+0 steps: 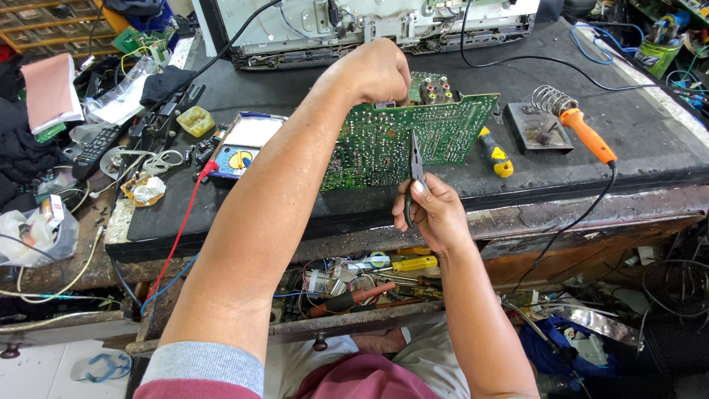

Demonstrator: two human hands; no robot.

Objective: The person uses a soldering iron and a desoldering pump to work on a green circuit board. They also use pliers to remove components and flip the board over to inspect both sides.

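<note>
Two hands, left hand [377, 70] gripping circuit board [384, 140], right hand [432, 210] holding pliers [415, 159], soldering iron [587, 137] nearby

Left hand [378, 70] fingers hidden behind circuit board [413, 137], pliers [415, 166] handles buried in right hand [432, 210]

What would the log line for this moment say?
left hand: holds green circuit board upright | right hand: needle-nose pliers at board | soldering iron: on stand
</note>
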